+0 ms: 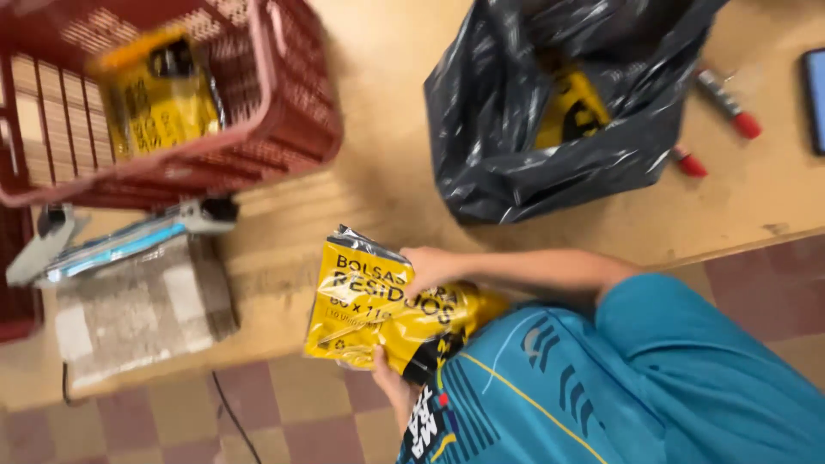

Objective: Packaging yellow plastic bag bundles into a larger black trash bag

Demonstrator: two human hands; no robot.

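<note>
A light wooden table (387, 77) stands on a checkered red-and-beige tiled floor (292, 412).

Teal shirt (653, 378), yellow-striped, bare forearms

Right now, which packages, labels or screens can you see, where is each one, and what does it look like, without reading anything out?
Flat yellow-and-black plastic packet: held in both hands at the table's front edge.
Second yellow-and-black packet: lying in the red plastic basket, upper left, blurred.
Third yellow packet: partly visible inside the open black plastic bag.
Dark screen: far right edge, only a blue-edged sliver shows.
</note>
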